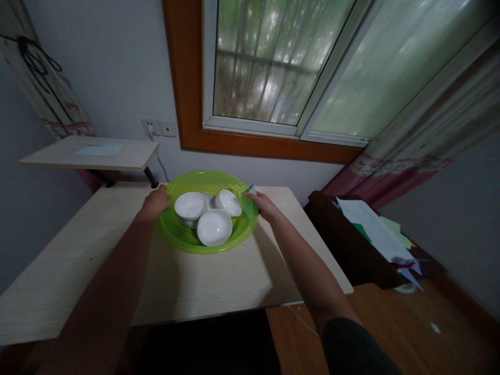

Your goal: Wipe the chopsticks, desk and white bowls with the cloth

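Observation:
A green plastic basin (175,241) is over the pale wooden desk, tilted a little toward me. Several white bowls sit inside it: a left bowl (191,205), a front bowl (214,227) and a right bowl (228,203) lying tipped. Part of a plate or another dish shows beneath them. My left hand (155,203) is closed on the basin's left rim. On the right rim my right hand (263,204) is closed too, with a small pale greyish piece (252,189) showing at its fingertips. I cannot tell whether the basin touches the desk.
The desk (219,286) carries a raised shelf (94,153) with a paper label at the back left. A wall socket (158,127) has a cable plugged in. Behind is a window (265,62). A dark brown cabinet (344,239) with papers stands at the right.

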Motion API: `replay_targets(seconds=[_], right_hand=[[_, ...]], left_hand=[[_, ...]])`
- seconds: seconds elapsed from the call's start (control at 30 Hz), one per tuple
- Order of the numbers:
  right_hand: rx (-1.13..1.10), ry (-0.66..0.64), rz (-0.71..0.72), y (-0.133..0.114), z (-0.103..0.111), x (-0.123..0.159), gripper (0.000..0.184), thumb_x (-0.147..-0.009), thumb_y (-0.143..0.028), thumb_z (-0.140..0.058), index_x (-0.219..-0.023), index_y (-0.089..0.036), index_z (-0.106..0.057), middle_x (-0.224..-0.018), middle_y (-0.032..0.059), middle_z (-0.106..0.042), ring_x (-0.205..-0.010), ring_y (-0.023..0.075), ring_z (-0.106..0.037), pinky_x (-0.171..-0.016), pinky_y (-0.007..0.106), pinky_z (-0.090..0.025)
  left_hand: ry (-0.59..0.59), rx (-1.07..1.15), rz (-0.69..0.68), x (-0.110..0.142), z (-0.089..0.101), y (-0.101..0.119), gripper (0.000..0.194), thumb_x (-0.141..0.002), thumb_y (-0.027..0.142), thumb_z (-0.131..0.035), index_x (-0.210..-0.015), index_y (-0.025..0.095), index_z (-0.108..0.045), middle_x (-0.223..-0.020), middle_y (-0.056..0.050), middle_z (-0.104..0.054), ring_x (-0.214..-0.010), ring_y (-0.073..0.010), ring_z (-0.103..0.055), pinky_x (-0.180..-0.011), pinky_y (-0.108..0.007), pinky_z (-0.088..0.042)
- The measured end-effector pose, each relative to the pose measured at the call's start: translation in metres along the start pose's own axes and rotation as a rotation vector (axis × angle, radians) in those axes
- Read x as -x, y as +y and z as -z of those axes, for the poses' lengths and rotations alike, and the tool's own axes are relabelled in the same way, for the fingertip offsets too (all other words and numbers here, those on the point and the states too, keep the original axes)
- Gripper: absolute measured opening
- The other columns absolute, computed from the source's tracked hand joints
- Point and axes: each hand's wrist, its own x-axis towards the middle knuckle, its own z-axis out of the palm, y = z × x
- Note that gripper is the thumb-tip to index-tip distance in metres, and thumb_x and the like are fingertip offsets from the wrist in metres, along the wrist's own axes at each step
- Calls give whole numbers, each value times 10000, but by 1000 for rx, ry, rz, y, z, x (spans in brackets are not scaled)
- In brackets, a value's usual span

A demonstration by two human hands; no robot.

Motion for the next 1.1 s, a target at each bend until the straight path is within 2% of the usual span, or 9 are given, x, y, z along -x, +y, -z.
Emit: replay_targets(seconds=[0.1, 0.17, 0.23, 0.43, 0.57, 0.67, 0.83, 0.97, 1.1], right_hand=[[13, -14, 25, -1, -3, -2, 176, -901, -180, -819, -1072, -180, -779, -1055, 105, -883, -881, 243, -829, -874, 346, -696], [16, 20, 23, 1, -3, -1, 140, -927, -204, -802, -1062, -189, -766, -1033, 103, -880, -900, 250, -834, -916, 365, -693], [-12, 84, 3, 7, -2, 4, 89, -996, -281, -753, -1033, -200, -755, -1038, 112, -876, -949, 263, -842, -959, 385, -687], [-119, 170, 34, 35, 3, 38, 356, -1039, -591, -694, -1079, -245, -765, -1140, 122, -869, -1208, 315, -819, -1070, 449, -669], [-207, 191, 106, 57, -3, 65, 439, -1041, -670, -632, -1165, -269, -763, -1276, 109, -852, -1387, 328, -740, -1166, 484, -632], [-257, 197, 121, 64, -7, 70, 475, -1051, -683, -588, -1228, -277, -757, -1396, 97, -817, -1463, 323, -690, -1212, 481, -603], [-97, 139, 142, 50, 0, 43, 528, -1027, -706, -606, -1306, -285, -763, -1376, 56, -825, -1458, 322, -681, -1235, 498, -571], [141, 134, 203, 21, 8, 12, 462, -998, -667, -668, -1207, -274, -793, -1291, 71, -839, -1470, 355, -655, -1221, 514, -570], [353, 255, 297, -8, 11, -12, 335, -1017, -512, -650, -1204, -269, -787, -1512, 88, -745, -1639, 297, -484, -1398, 499, -348]], left_hand=[[-17, -21, 45, 2, 1, 3, 440, -1083, 369, -568, -1478, 194, -648, -1374, -253, -791, -1253, -398, -783, -994, -448, -616], [-16, -26, 46, 4, 3, 5, 440, -1078, 357, -575, -1480, 194, -647, -1374, -252, -793, -1263, -399, -778, -1008, -451, -613], [-11, -27, 42, 6, 4, 6, 443, -1077, 350, -573, -1481, 184, -647, -1370, -261, -793, -1261, -406, -777, -1009, -462, -612], [-29, -44, 44, 13, 9, 11, 450, -1096, 380, -529, -1486, 184, -637, -1397, -256, -782, -1266, -392, -779, -986, -430, -613], [-22, -51, 47, 11, 8, 10, 453, -1089, 379, -540, -1490, 194, -644, -1389, -240, -791, -1267, -391, -777, -993, -434, -612], [-17, -39, 28, 8, 5, 6, 458, -1080, 364, -557, -1496, 195, -648, -1394, -238, -790, -1269, -389, -778, -990, -429, -614], [-27, -25, 9, 6, 4, 3, 461, -1090, 356, -547, -1505, 177, -638, -1420, -260, -774, -1291, -398, -770, -994, -437, -611], [-26, -26, 41, 8, 6, 6, 447, -1092, 359, -554, -1499, 195, -642, -1411, -248, -783, -1284, -394, -776, -992, -431, -612], [-26, -24, 40, 11, 8, 9, 456, -1091, 369, -566, -1503, 189, -639, -1423, -258, -775, -1292, -405, -771, -1001, -442, -608]])
